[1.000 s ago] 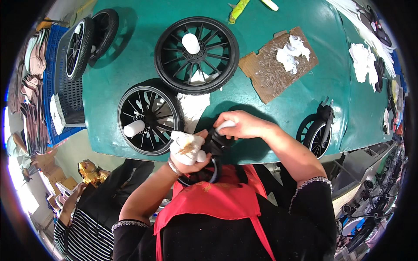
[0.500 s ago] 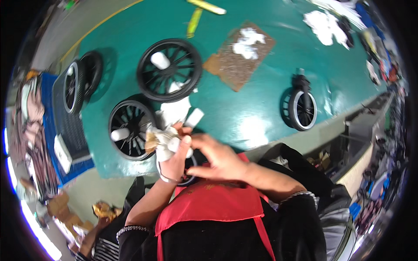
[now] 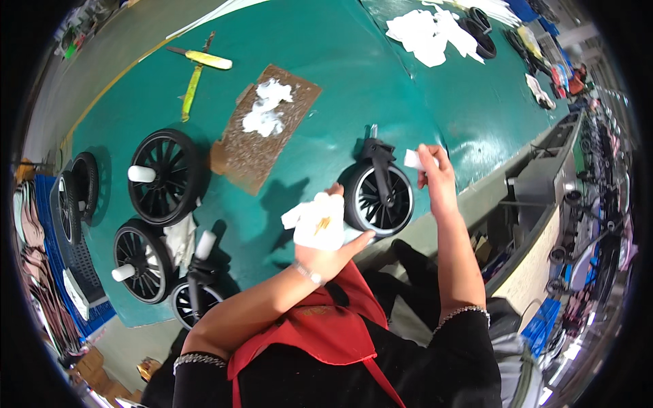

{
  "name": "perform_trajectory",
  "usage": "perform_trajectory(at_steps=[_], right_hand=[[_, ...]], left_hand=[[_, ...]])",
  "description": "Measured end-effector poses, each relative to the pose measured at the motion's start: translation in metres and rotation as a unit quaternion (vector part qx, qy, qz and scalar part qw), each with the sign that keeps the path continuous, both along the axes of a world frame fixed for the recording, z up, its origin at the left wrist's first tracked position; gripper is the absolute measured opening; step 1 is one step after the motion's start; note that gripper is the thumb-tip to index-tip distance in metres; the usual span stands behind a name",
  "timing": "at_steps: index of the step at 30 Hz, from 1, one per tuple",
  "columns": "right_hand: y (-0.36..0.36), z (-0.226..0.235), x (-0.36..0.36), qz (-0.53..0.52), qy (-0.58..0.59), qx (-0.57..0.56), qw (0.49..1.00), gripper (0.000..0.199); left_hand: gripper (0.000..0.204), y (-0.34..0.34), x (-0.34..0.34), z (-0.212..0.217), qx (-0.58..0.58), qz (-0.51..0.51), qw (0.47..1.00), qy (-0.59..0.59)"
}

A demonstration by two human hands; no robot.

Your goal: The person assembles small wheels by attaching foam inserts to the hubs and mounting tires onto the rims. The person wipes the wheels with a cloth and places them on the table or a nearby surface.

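My left hand [image 3: 325, 257] is closed around a crumpled white cloth-like bundle [image 3: 320, 223] with a brown mark; whether small pieces lie inside it is hidden. Its thumb and fingertips reach the near left side of a black spoked wheel [image 3: 364, 198] with a light grey rim. A black fork [image 3: 382, 178] holds this wheel, with a bare metal stem [image 3: 373, 132] on its far end. My right hand [image 3: 435, 173] pinches a short white cylindrical cap [image 3: 413, 160] just right of the fork. The cap and the stem are apart.
Two larger black wheels [image 3: 166, 212] bearing white caps stand at left on the green table [image 3: 326, 88]. Near them is a forked wheel [image 3: 194, 289] with a white cap [image 3: 205, 245]. Farther off lie stained brown cardboard [image 3: 235, 146] with white paste, a yellow-handled knife [image 3: 207, 59] and white cloths [image 3: 428, 34].
My view and both hands have shifted right, to the grey-rimmed forked wheel. My hands have parted, and my right hand now holds a white cap. A capped forked wheel shows at lower left.
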State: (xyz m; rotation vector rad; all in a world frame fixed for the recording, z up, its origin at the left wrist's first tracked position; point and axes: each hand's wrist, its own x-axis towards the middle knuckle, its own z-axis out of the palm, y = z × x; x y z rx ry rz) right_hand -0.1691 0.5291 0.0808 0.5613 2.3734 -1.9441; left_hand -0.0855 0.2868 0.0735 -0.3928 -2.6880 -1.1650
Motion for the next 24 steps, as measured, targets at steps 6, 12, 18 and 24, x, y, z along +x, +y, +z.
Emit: perform_trajectory(at_steps=[6, 12, 18, 24], right_hand=[[0.049, -0.079, -0.135, 0.139, -0.055, 0.158, 0.976, 0.038], [0.029, -0.086, -0.187, 0.313, -0.161, 0.070, 0.933, 0.030], [0.016, -0.087, -0.218, 0.448, -0.195, 0.072, 0.869, 0.028], [0.003, -0.087, -0.227, 0.536, -0.199, 0.102, 0.814, 0.025]], left_hand=[[0.102, 0.102, -0.086, -0.072, -0.102, 0.123, 0.979, -0.126], [0.081, 0.113, -0.103, -0.065, -0.138, 0.136, 0.964, -0.180], [0.084, 0.103, -0.104, -0.072, -0.047, 0.091, 0.970, -0.219], [0.080, 0.095, -0.108, -0.068, -0.058, 0.072, 0.985, -0.148]])
